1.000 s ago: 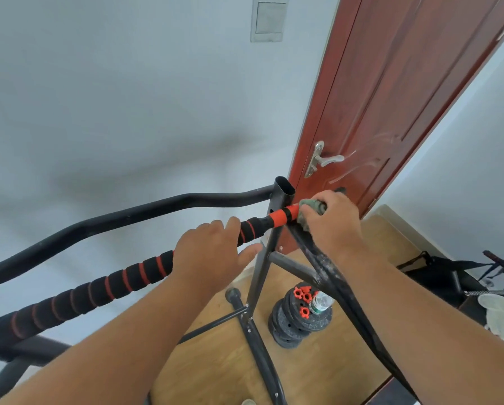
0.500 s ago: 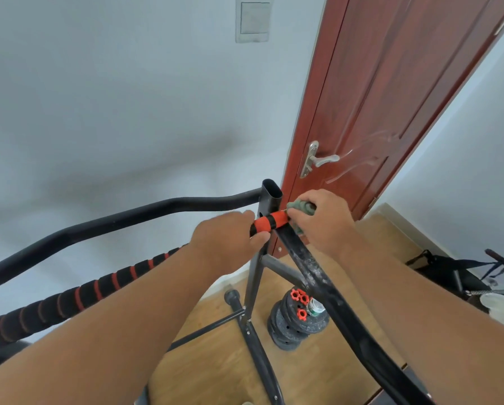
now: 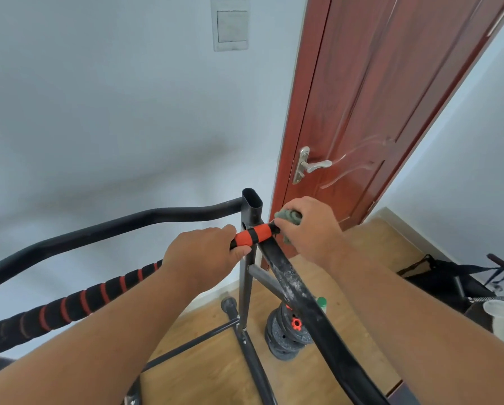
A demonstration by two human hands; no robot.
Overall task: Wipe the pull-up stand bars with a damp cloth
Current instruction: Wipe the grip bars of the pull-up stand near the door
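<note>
My left hand (image 3: 204, 252) slid up foam grip (image 3: 253, 235), now clamping its end; right hand (image 3: 309, 229) bunches cloth (image 3: 288, 216) at joint, bar (image 3: 297, 290) next.

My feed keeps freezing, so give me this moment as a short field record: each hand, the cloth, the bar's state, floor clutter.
left hand: grips the foam-padded bar beside its orange end
right hand: holds the green cloth at the bar's end, next to the upright post
slanted bar: whitish smears visible
floor: weight plates by the stand's base
door: behind the stand
</note>
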